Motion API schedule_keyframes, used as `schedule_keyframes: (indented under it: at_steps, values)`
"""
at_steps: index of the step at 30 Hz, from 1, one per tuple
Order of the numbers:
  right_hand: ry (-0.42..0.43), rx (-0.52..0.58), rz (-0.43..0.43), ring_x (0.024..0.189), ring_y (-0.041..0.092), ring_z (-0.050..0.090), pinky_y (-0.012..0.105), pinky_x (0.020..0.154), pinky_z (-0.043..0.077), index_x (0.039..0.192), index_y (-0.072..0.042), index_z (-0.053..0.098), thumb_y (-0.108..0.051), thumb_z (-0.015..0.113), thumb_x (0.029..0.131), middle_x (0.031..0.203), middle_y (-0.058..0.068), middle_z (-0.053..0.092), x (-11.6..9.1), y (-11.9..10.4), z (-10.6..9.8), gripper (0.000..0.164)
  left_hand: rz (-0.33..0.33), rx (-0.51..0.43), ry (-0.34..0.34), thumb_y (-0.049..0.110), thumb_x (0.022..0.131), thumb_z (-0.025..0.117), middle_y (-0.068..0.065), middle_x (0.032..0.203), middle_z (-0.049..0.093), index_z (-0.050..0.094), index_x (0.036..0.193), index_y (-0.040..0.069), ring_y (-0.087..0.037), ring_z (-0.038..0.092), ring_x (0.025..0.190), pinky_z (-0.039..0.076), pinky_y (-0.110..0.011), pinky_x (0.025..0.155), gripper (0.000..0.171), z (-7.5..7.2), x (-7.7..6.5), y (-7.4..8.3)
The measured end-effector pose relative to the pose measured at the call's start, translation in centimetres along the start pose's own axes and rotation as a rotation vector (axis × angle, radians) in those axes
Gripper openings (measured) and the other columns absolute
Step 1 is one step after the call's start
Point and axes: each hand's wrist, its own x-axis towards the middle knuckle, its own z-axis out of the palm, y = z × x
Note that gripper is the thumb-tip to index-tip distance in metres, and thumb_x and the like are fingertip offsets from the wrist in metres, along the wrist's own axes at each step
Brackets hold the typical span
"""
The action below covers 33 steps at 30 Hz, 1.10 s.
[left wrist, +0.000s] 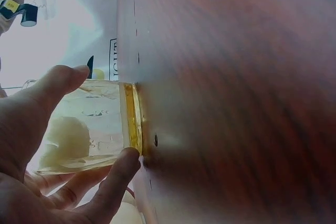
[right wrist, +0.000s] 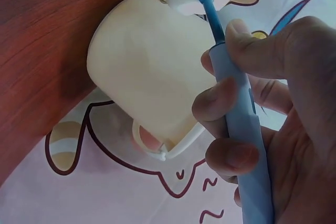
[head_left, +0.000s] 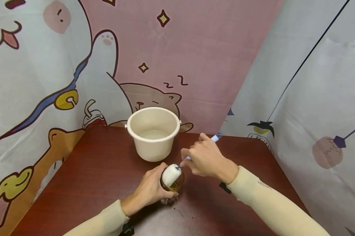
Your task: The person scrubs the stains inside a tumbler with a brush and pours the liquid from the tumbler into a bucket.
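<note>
My left hand holds a clear amber-tinted drinking glass, thumb on one side and fingers on the other. In the left wrist view, the glass's thick yellow base is close to the tabletop; I cannot tell whether they touch. A sponge brush's white head sits at the glass's mouth, its pale shape showing through the wall in the left wrist view. My right hand grips the brush's light-blue handle, fingers curled round it. A thin dark-blue neck joins handle and sponge.
A cream bucket with some cloudy liquid inside stands behind the hands on the dark red-brown table. Small wet drops lie near the glass. Cartoon-printed cloth hangs along the back and sides.
</note>
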Motion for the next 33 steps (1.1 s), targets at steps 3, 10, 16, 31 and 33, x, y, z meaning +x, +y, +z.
schedule_keyframes:
  at_steps: [3, 10, 16, 31, 33]
  values:
    - [0.017, 0.009, 0.013, 0.062, 0.014, 0.067, 0.041, 0.087, 0.045, 0.088, -0.032, 0.079, -0.057, 0.098, 0.088, 0.067, -0.013, 0.073, -0.8, 0.2, 0.0, 0.031, -0.003, -0.004, -0.007, 0.034, 0.064, 0.116, 0.009, 0.102, 0.076, 0.067, 0.123, 0.023, -0.009, 0.073, 0.092, 0.06, -0.03, 0.08, 0.078, 0.1, 0.0, 0.1]
    - [0.048, 0.058, 0.055, 0.067, 0.013, 0.067, 0.041, 0.088, 0.043, 0.089, -0.031, 0.078, -0.053, 0.099, 0.089, 0.071, -0.013, 0.073, -2.1, 0.6, 0.0, 0.031, 0.007, -0.013, -0.002, 0.035, 0.064, 0.117, 0.007, 0.104, 0.078, 0.067, 0.124, 0.023, -0.01, 0.075, 0.094, 0.063, -0.031, 0.082, 0.079, 0.1, 0.1, 0.1]
    - [0.051, 0.09, 0.082, 0.068, 0.012, 0.064, 0.041, 0.088, 0.043, 0.092, -0.03, 0.08, -0.051, 0.1, 0.089, 0.073, -0.013, 0.073, -2.9, 0.6, 0.2, 0.029, -0.009, -0.014, -0.006, 0.035, 0.064, 0.117, 0.006, 0.106, 0.08, 0.068, 0.123, 0.024, -0.011, 0.076, 0.095, 0.063, -0.031, 0.083, 0.078, -0.1, 0.0, 0.2]
    - [0.077, 0.187, 0.17, 0.068, 0.008, 0.055, 0.041, 0.09, 0.041, 0.097, -0.033, 0.083, -0.048, 0.099, 0.091, 0.071, -0.019, 0.069, -4.5, 0.6, 1.2, 0.023, -0.018, -0.009, -0.006, 0.038, 0.063, 0.117, 0.006, 0.109, 0.081, 0.069, 0.124, 0.025, -0.012, 0.077, 0.098, 0.064, -0.033, 0.086, 0.079, 0.0, 0.0, -0.2]
    - [0.077, 0.204, 0.189, 0.068, 0.006, 0.053, 0.041, 0.091, 0.041, 0.097, -0.033, 0.083, -0.048, 0.099, 0.091, 0.07, -0.019, 0.067, -4.7, 0.6, 1.3, 0.023, -0.017, -0.01, -0.006, 0.038, 0.063, 0.117, 0.006, 0.11, 0.081, 0.069, 0.124, 0.026, -0.013, 0.077, 0.099, 0.064, -0.033, 0.086, 0.079, 0.0, 0.1, -0.2]
